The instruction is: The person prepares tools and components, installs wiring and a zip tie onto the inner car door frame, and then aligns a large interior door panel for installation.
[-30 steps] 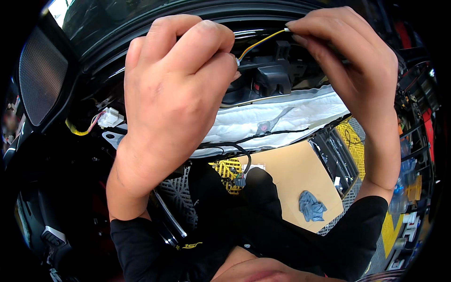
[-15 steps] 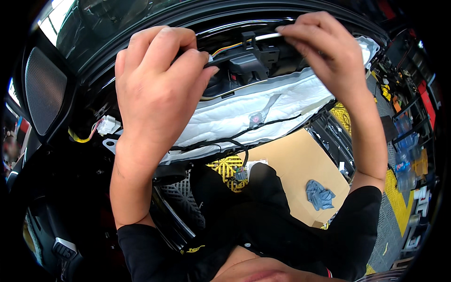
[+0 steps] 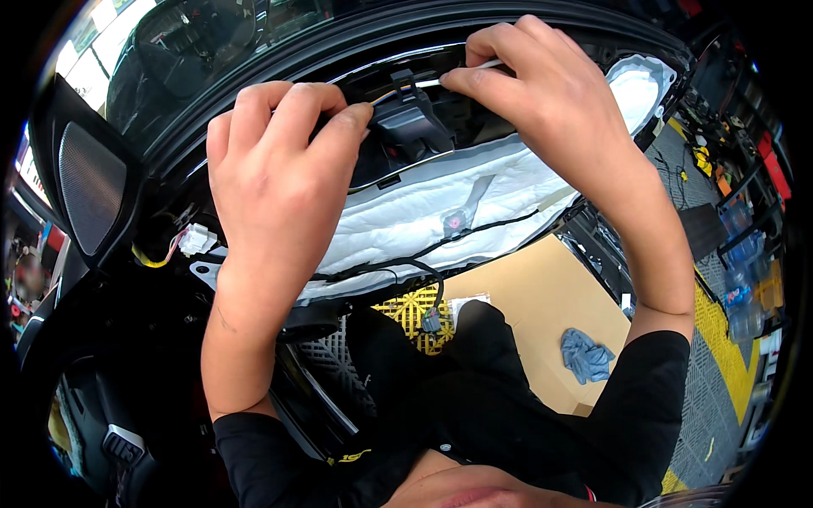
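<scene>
An opened car door lies before me, its inner side covered by white padding (image 3: 398,212). Along its upper edge runs a thin cable (image 3: 429,83), showing white on the right and coloured strands on the left. My right hand (image 3: 542,93) pinches the white length between thumb and forefinger. With curled fingers, my left hand (image 3: 279,169) is pinched at the cable's left part; its fingertips are partly hidden. Between the hands sits a black plastic housing (image 3: 415,127) with an upright bracket, and the cable passes at that bracket.
A speaker grille (image 3: 91,186) is at the left, with a white connector (image 3: 197,240) below it. A black harness (image 3: 406,258) crosses the padding and hangs down to a grey plug (image 3: 431,320). Cardboard (image 3: 525,313) bearing a blue-grey cloth (image 3: 586,356) lies below; shelving with bottles (image 3: 741,288) stands right.
My right hand has moved left along the cable, closer to the bracket, and its fingers now curl more. The left hand stays at the cable, slightly lower in view. The view has shifted a little.
</scene>
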